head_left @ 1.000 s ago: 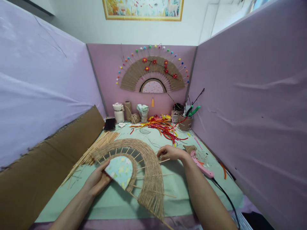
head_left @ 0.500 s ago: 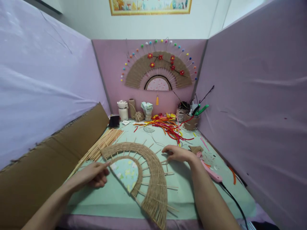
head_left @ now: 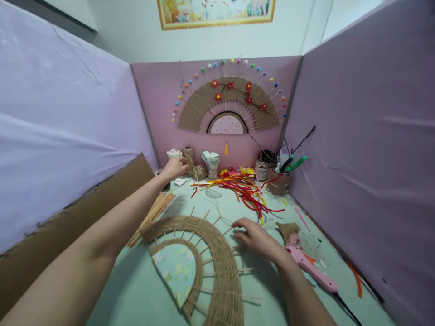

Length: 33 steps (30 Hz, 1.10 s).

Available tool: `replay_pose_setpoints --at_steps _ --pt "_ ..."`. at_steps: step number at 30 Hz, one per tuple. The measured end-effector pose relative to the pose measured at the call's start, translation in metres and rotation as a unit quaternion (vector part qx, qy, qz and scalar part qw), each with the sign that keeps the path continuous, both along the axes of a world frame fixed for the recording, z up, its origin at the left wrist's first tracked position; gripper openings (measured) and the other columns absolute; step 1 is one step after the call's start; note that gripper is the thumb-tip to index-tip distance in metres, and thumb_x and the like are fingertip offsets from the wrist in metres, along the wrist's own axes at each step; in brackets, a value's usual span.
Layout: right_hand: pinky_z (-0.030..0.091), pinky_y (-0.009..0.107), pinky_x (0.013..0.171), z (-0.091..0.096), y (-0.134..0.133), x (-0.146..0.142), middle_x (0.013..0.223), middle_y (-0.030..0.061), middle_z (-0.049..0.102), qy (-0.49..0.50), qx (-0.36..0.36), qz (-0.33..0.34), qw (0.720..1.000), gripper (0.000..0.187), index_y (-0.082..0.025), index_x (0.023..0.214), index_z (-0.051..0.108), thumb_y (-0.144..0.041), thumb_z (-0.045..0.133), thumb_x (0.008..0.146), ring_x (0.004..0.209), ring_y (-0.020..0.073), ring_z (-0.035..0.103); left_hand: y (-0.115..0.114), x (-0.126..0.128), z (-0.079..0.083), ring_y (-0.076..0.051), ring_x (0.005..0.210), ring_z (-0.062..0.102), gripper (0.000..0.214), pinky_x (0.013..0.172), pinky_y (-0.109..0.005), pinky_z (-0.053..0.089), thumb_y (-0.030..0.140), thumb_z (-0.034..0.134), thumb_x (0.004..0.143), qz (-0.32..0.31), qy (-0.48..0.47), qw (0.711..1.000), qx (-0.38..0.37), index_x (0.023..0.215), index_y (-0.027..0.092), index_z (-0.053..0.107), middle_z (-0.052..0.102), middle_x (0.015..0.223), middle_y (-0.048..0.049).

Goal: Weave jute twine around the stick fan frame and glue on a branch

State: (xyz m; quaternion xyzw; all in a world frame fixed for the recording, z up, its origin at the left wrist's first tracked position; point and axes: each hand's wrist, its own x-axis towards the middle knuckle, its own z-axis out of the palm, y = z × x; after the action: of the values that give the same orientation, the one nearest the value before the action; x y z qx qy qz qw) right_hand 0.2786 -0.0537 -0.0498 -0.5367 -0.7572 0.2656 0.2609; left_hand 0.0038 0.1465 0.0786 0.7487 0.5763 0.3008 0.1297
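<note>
My left hand [head_left: 175,167] reaches to the back of the table, its fingers stretched out and apart. It is in front of a white lidded jar [head_left: 174,154] and beside a brown cone of twine [head_left: 189,160]; I cannot tell whether it touches either. A half-round fan [head_left: 226,267] of woven twine on thin sticks lies in front of me, with a floral green cloth half-disc [head_left: 176,271] at its centre. By the fan's outer edge is my right hand [head_left: 254,237], fingers curved with a gap between index finger and thumb. A loose strand of twine [head_left: 217,208] runs near its fingertips.
Thin sticks [head_left: 156,210] lie in a bundle at left, beside a cardboard sheet [head_left: 102,203]. Red and orange pipe cleaners [head_left: 243,188] spread at the back. A pink glue gun [head_left: 312,267] lies at right, below a pot of tools [head_left: 279,181]. A finished fan [head_left: 227,97] hangs behind.
My left hand has left the fan's left corner and stretched forward to the back of the table. My right hand stays by the fan's edge. The view has shifted slightly.
</note>
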Motion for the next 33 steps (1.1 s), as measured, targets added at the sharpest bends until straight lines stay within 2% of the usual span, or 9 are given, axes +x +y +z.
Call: replay_pose_setpoints --at_steps 3,6,11,16,19,22,28,30,33 --pt "0.038 0.032 0.093 0.008 -0.003 -0.007 0.109 0.0095 0.062 -0.013 0.021 -0.010 1.000 0.023 -0.018 0.104 0.061 -0.021 0.050 0.084 0.107 0.0223 0.054 0.048 0.009 0.005 -0.023 0.094 0.065 0.043 0.083 -0.033 0.050 0.014 0.054 0.077 0.016 0.048 0.998 0.047 0.120 0.012 0.058 0.064 0.116 -0.0148" --pt "0.038 0.032 0.091 0.012 -0.005 -0.011 0.107 0.0097 0.062 -0.032 0.016 -0.027 0.999 0.022 -0.019 0.103 0.062 -0.019 0.051 0.084 0.104 0.0236 0.053 0.086 0.013 0.010 -0.027 0.119 0.050 0.046 0.100 -0.036 0.037 0.010 0.052 0.075 0.034 0.094 0.991 0.089 0.121 0.009 0.056 0.056 0.128 -0.0176" --pt "0.038 0.031 0.088 0.009 -0.007 -0.017 0.106 0.0085 0.062 -0.034 -0.008 -0.025 0.999 0.021 -0.022 0.102 0.062 -0.019 0.050 0.084 0.102 0.0241 0.053 0.127 0.022 0.011 -0.026 0.116 0.052 0.038 0.097 -0.033 0.038 0.011 0.054 0.074 0.039 0.160 0.982 0.093 0.112 0.014 0.061 0.061 0.121 -0.0153" --pt "0.038 0.031 0.085 0.005 -0.005 -0.019 0.106 0.0084 0.063 -0.049 -0.030 -0.014 0.998 0.023 -0.024 0.101 0.062 -0.018 0.052 0.082 0.102 0.0253 0.053 0.147 0.029 0.008 -0.029 0.104 0.059 0.031 0.088 -0.036 0.043 0.020 0.052 0.079 0.076 0.192 0.975 0.079 0.107 0.011 0.061 0.065 0.109 -0.0200" --pt "0.038 0.033 0.086 0.003 -0.005 -0.019 0.107 0.0091 0.063 -0.061 -0.042 -0.010 0.997 0.022 -0.023 0.101 0.062 -0.019 0.053 0.081 0.102 0.0264 0.053 0.147 0.028 0.003 -0.031 0.099 0.062 0.042 0.081 -0.037 0.045 0.023 0.054 0.079 0.092 0.199 0.973 0.070 0.118 0.007 0.054 0.066 0.105 -0.0227" --pt "0.039 0.033 0.086 0.002 -0.006 -0.020 0.107 0.0093 0.063 -0.073 -0.054 -0.006 0.996 0.023 -0.023 0.103 0.062 -0.020 0.054 0.081 0.102 0.0268 0.053 0.139 0.024 0.000 -0.029 0.100 0.062 0.053 0.081 -0.035 0.044 0.020 0.055 0.078 0.082 0.202 0.973 0.075 0.130 0.013 0.047 0.067 0.108 -0.0183" --pt "0.040 0.031 0.083 0.007 -0.012 -0.022 0.103 0.0092 0.065 -0.079 -0.039 -0.011 0.996 0.023 -0.022 0.102 0.063 -0.019 0.055 0.081 0.099 0.0257 0.055 0.103 0.014 0.013 -0.028 0.106 0.060 0.043 0.087 -0.036 0.042 0.021 0.049 0.084 0.093 0.177 0.972 0.122 0.127 0.021 0.055 0.065 0.116 -0.0131" --pt "0.040 0.031 0.082 0.009 -0.013 -0.022 0.102 0.0093 0.065 -0.075 -0.022 -0.015 0.997 0.023 -0.021 0.102 0.063 -0.017 0.054 0.081 0.098 0.0254 0.056 0.087 0.009 0.022 -0.027 0.107 0.059 0.040 0.089 -0.036 0.042 0.022 0.048 0.085 0.096 0.139 0.972 0.164 0.124 0.021 0.057 0.065 0.117 -0.0118" --pt "0.042 0.033 0.085 0.011 -0.013 -0.020 0.101 0.0098 0.065 -0.045 0.022 -0.023 0.998 0.024 -0.019 0.103 0.063 -0.016 0.050 0.083 0.098 0.0247 0.057 0.054 0.005 0.032 -0.023 0.094 0.063 0.036 0.083 -0.032 0.045 0.023 0.055 0.081 0.076 -0.030 0.964 0.254 0.115 0.018 0.063 0.067 0.110 -0.0099"
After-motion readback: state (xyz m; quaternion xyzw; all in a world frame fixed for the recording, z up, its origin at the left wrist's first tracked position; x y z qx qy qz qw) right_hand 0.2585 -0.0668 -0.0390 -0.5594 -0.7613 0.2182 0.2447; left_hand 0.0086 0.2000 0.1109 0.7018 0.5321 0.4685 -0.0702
